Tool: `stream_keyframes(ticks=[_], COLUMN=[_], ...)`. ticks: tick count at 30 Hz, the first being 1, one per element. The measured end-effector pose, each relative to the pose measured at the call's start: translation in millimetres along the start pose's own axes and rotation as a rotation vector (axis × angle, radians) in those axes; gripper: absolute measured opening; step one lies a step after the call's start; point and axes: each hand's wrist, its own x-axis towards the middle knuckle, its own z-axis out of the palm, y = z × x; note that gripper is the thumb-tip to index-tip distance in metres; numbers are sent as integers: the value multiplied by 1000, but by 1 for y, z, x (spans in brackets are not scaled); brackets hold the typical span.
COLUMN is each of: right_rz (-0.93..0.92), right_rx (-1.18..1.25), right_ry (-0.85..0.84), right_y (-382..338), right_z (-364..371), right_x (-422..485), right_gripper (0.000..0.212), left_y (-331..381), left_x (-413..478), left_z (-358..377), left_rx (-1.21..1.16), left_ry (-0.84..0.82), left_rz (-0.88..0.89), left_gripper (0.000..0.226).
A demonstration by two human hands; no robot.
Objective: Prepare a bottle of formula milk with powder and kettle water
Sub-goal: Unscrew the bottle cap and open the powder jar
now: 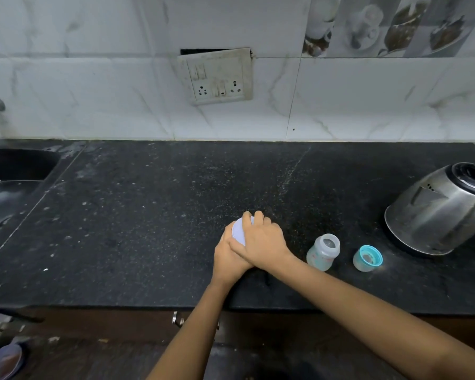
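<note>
White-lidded container (238,231) is clasped mid-table (148,215), left grip (226,259) curled round its side, right grip (261,239) curled over its lid; open baby bottle (323,252) is stood at three o'clock, kettle (436,212) beyond.

Surface (148,229): black speckled stone, dull polish, dusty.
Kettle (436,215): brushed steel, smudged sheen, black plastic rim.
Bottle (323,255): cloudy translucent plastic.
Cap (367,258): clear plastic, glossy teal ring.
Lidded tub (239,231): top smooth matt white plastic.
Wall tiles (93,100): glossy, marble-look.

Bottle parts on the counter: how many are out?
2: open bottle just right of the right hand; teal-ringed cap between it and the kettle. Others may be hidden.
</note>
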Motion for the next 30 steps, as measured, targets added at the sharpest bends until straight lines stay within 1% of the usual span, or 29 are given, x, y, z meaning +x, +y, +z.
stream_keyframes(ticks=[3,6,8,10,11,12,13,14,15,16,17,18,19,20,21,22,23,24,26,28,29,30], right_rz=[-163,-382,-561,-731,-796,-821,-797,-752,-717,-704,-673,-612,-526,-458,-434,-446,-496,-576,-727,-806,-794,-742], right_rx=[14,90,108,89,121,232,405,559,650,612,491,272,48,-120,-204,-213,-196,-192,-167,2,135,285], right_ry=[-47,20,-60,-171,-223,-291,-375,-409,-387,-320,-251,-235,-291,-362,-411,-437,-443,-442,-466,-492,-498,-485], right_y=[13,30,39,46,48,48,49,51,51,51,50,46,42,36,30,26,26,27,33,43,50,59], right_z=[4,0,-8,-21,-27,-35,-40,-45,-51,-55,-57,-57,-55,-53,-49,-47,-46,-49,-56,-63,-69,-75], right_x=[7,15,22,31,35,37,37,36,34,33,34,35,36,35,35,34,35,37,44,50,51,53], right_gripper=[79,78,71,57,50,40,28,21,18,12,23,48,70,81,81,74,68,66,70,71,70,69], left_y=[-1,-9,-12,-9,-7,-7,-7,-7,-6,-6,-6,-7,-8,-8,-9,-8,-8,-8,-7,-7,-6,-5], left_x=[2,5,7,6,4,3,2,1,0,0,1,1,1,0,-1,-1,-1,0,0,1,1,1], left_z=[-2,-6,-6,-6,-5,-5,-5,-5,-5,-5,-6,-6,-5,-5,-6,-6,-6,-6,-7,-8,-9,-10], left_rx=[32,9,14,0,-18,-33,-48,-52,-51,-49,-49,-50,-46,-46,-51,-54,-51,-40,-22,-24,-26,-27], left_ry=[-6,-31,-49,-46,-42,-41,-46,-55,-65,-68,-65,-59,-52,-48,-47,-50,-51,-52,-58,-64,-69,-74], left_rz=[27,22,5,-14,-13,-8,0,6,8,5,3,7,11,10,6,0,-2,-2,5,7,13,24], left_gripper=[79,79,76,73,74,74,74,75,76,77,79,80,82,83,82,80,77,74,75,79,81,81])
